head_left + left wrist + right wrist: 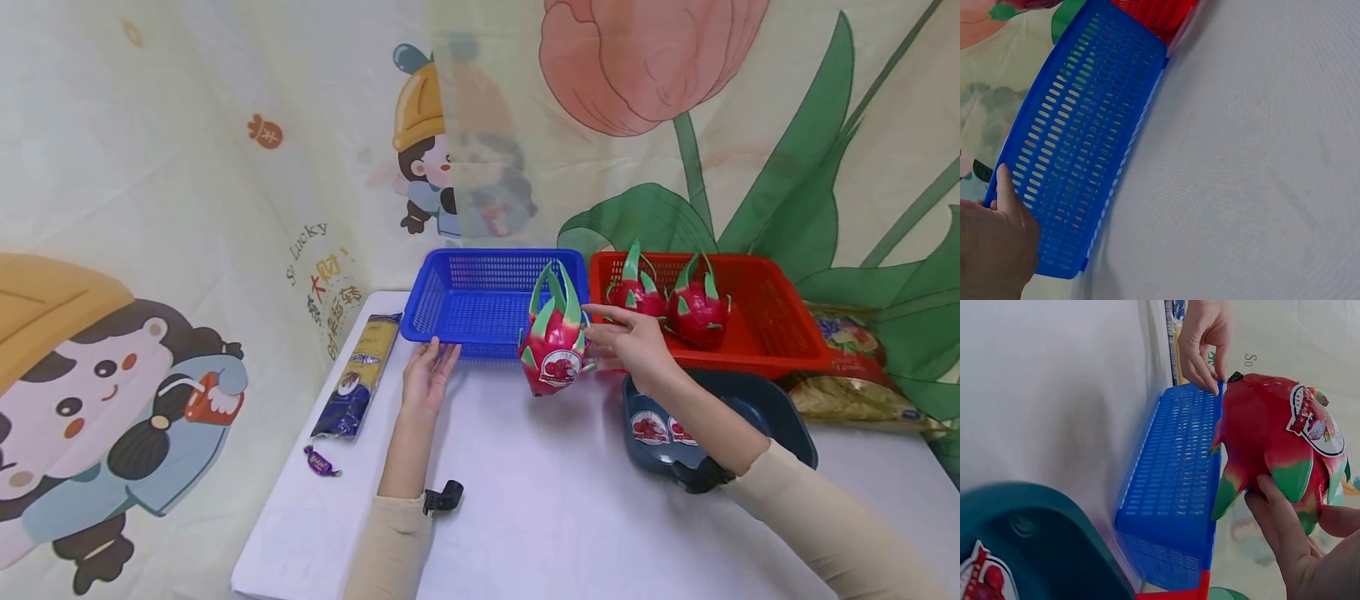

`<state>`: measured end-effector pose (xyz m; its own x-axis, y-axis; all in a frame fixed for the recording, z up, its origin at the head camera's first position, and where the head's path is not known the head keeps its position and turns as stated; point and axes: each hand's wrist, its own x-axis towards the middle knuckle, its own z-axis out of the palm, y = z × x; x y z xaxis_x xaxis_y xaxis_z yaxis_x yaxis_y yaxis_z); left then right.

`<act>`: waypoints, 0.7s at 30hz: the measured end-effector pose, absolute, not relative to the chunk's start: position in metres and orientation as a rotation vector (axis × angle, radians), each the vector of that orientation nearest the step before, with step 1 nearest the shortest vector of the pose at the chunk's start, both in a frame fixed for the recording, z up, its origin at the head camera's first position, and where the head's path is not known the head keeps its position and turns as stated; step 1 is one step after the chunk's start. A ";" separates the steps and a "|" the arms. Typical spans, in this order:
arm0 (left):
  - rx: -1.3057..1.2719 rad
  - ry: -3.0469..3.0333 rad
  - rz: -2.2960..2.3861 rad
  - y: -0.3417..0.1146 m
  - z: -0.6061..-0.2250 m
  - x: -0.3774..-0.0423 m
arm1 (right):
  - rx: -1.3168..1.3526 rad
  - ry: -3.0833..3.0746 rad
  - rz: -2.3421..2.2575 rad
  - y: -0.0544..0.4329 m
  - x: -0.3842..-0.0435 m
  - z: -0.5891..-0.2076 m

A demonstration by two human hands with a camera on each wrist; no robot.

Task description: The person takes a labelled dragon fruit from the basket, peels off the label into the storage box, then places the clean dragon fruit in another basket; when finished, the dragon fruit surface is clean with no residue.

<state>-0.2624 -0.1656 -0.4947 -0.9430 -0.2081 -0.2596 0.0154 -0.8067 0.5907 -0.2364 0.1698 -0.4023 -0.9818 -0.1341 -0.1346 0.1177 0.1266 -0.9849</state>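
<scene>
My right hand holds a pink-red dragon fruit with green leafy tips above the front right corner of the blue basket. A round white-edged sticker is on the fruit's side; in the right wrist view, thumb and fingers grip the leafy end. With thumb and fingers at its front rim, my left hand pinches the blue basket near the left corner. Nothing lies inside that basket. Two more dragon fruits stand in the red basket, to the right.
A dark blue basin with dragon fruit stickers sits under my right forearm. Behind it lies a red and gold bag. On the left are a yellow and blue packet and a purple wrapped candy. A printed curtain hangs behind.
</scene>
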 end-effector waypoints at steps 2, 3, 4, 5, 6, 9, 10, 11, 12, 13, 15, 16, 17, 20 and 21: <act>0.484 -0.921 -2.836 -0.166 -0.494 -0.262 | -0.015 2.202 -1.962 0.171 -0.231 -0.406; 0.488 -0.920 -2.836 -0.166 -0.494 -0.262 | -0.010 2.201 -1.961 0.172 -0.228 -0.408; 0.490 -0.920 -2.838 -0.166 -0.494 -0.262 | -0.002 2.198 -1.962 0.173 -0.225 -0.410; 0.488 -0.917 -2.842 -0.166 -0.494 -0.262 | 0.001 2.201 -1.958 0.173 -0.223 -0.412; 0.489 -0.914 -2.844 -0.166 -0.494 -0.262 | 0.007 2.201 -1.955 0.174 -0.220 -0.414; 0.483 -0.909 -2.850 -0.167 -0.494 -0.263 | 0.012 2.208 -1.935 0.176 -0.213 -0.422; 0.483 -0.906 -2.852 -0.167 -0.494 -0.263 | 0.013 2.208 -1.928 0.176 -0.210 -0.425; 0.482 -0.903 -2.852 -0.167 -0.494 -0.263 | 0.014 2.207 -1.922 0.176 -0.208 -0.428; 0.484 -0.902 -2.851 -0.167 -0.494 -0.264 | 0.014 2.210 -1.914 0.176 -0.205 -0.430; 0.485 -0.898 -2.852 -0.167 -0.494 -0.264 | 0.013 2.213 -1.906 0.176 -0.203 -0.433; 0.489 -0.893 -2.850 -0.166 -0.494 -0.263 | 0.013 2.210 -1.903 0.175 -0.199 -0.438; 0.491 -0.890 -2.851 -0.166 -0.494 -0.263 | 0.015 2.209 -1.903 0.175 -0.197 -0.441; 0.489 -0.889 -2.852 -0.166 -0.494 -0.263 | 0.012 2.206 -1.904 0.175 -0.195 -0.444; 0.491 -0.884 -2.860 -0.166 -0.493 -0.263 | 0.014 2.190 -1.912 0.175 -0.189 -0.451; 0.492 -0.883 -2.862 -0.166 -0.493 -0.263 | 0.014 2.181 -1.917 0.175 -0.188 -0.454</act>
